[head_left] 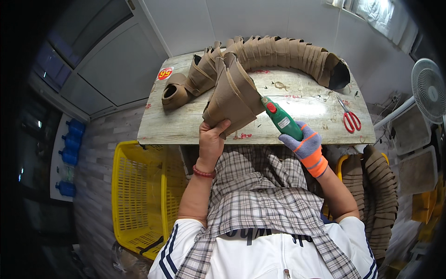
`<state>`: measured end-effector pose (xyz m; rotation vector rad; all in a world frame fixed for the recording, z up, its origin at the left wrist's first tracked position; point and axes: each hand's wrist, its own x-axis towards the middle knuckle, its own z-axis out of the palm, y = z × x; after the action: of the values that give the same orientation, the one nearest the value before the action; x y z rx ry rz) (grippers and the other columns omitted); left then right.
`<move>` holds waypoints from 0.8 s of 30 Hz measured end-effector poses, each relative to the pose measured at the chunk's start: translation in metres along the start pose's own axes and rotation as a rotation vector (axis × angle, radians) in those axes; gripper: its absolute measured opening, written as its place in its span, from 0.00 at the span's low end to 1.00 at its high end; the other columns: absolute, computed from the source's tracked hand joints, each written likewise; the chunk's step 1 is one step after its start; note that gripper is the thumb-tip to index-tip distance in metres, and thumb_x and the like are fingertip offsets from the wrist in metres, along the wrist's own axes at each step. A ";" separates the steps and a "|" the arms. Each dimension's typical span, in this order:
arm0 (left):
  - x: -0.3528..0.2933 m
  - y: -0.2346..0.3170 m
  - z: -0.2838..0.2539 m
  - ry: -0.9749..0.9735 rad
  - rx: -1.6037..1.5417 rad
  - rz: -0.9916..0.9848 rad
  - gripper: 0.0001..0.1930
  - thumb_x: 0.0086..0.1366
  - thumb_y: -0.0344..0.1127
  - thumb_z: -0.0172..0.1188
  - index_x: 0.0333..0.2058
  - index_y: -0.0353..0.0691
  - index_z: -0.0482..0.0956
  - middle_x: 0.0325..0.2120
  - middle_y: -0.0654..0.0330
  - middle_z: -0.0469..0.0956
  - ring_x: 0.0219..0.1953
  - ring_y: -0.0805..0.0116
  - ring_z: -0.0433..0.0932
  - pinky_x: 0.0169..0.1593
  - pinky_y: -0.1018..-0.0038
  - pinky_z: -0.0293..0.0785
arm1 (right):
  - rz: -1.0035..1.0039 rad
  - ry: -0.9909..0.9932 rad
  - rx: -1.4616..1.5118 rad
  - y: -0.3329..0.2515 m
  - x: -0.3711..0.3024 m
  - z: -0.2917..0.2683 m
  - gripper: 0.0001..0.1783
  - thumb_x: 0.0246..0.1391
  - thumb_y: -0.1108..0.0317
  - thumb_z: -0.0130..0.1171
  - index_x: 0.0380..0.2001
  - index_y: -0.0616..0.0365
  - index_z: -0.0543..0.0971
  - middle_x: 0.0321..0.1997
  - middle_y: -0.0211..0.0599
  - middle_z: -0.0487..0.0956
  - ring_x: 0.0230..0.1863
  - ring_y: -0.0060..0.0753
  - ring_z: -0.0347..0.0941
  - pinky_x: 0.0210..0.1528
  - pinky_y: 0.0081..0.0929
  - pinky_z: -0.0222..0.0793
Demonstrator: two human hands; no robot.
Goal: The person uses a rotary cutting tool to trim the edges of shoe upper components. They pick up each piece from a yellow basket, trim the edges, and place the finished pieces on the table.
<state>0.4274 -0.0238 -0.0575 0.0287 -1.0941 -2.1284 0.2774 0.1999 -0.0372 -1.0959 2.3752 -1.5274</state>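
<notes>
My bare left hand [212, 143] pinches the lower edge of a brown shoe upper [238, 100], thumb on its face, and holds it tilted up above the near part of the table [306, 111]. My right hand [304, 146], in a grey and orange glove, wraps round a green handheld power tool [284, 122] with a red button. The tool's tip meets or lies very close to the upper's right edge; the exact contact is hidden. Behind, a long curved row of nested brown uppers [288, 52] crosses the table. More uppers [175, 95] lie at its left end.
Red-handled scissors [351, 122] lie at the table's right. A yellow basket [139, 186] stands at lower left. At lower right, stacked brown uppers [381, 190] hang over another yellow basket [341, 167]. A white fan [428, 90] stands beyond the table's right edge.
</notes>
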 end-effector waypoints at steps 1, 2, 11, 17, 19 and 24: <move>0.000 -0.003 -0.001 0.014 0.052 0.005 0.16 0.60 0.21 0.59 0.48 0.37 0.78 0.43 0.58 0.81 0.45 0.66 0.79 0.50 0.69 0.76 | -0.008 0.007 0.002 0.000 0.001 0.001 0.33 0.39 0.48 0.74 0.43 0.60 0.78 0.28 0.43 0.82 0.28 0.32 0.81 0.32 0.26 0.75; 0.000 -0.007 -0.004 0.028 0.104 0.010 0.16 0.60 0.21 0.60 0.47 0.37 0.78 0.43 0.58 0.81 0.45 0.67 0.79 0.49 0.70 0.76 | -0.033 0.030 0.055 0.003 0.003 0.004 0.32 0.39 0.49 0.74 0.43 0.60 0.78 0.27 0.43 0.82 0.28 0.31 0.80 0.31 0.26 0.75; -0.014 -0.034 -0.013 0.047 0.810 0.212 0.05 0.57 0.24 0.66 0.33 0.32 0.82 0.29 0.68 0.82 0.28 0.80 0.75 0.32 0.81 0.69 | 0.052 0.018 0.045 -0.019 0.015 -0.003 0.27 0.43 0.50 0.72 0.37 0.61 0.79 0.19 0.36 0.77 0.21 0.26 0.74 0.26 0.25 0.70; -0.010 -0.031 -0.008 -0.152 1.232 0.545 0.05 0.57 0.22 0.63 0.33 0.32 0.81 0.26 0.52 0.79 0.25 0.56 0.76 0.29 0.69 0.71 | 0.204 -0.072 0.303 -0.031 0.028 -0.010 0.22 0.48 0.52 0.69 0.31 0.63 0.79 0.17 0.27 0.73 0.19 0.16 0.68 0.22 0.19 0.64; -0.009 -0.035 -0.013 -0.175 1.249 0.649 0.07 0.57 0.24 0.64 0.36 0.33 0.81 0.26 0.54 0.80 0.23 0.63 0.77 0.28 0.72 0.71 | 0.228 -0.091 0.393 -0.039 0.030 -0.013 0.20 0.49 0.53 0.68 0.29 0.62 0.78 0.17 0.26 0.73 0.18 0.15 0.67 0.21 0.17 0.62; -0.017 -0.026 -0.026 -0.298 1.392 0.611 0.15 0.55 0.19 0.57 0.42 0.36 0.79 0.40 0.50 0.79 0.41 0.49 0.77 0.43 0.63 0.75 | 0.258 -0.127 0.489 -0.037 0.038 -0.017 0.21 0.50 0.51 0.67 0.26 0.61 0.77 0.17 0.27 0.71 0.17 0.17 0.66 0.21 0.17 0.60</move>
<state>0.4329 -0.0216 -0.0979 0.0222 -2.1922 -0.5617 0.2607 0.1803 0.0119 -0.7202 1.8270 -1.7459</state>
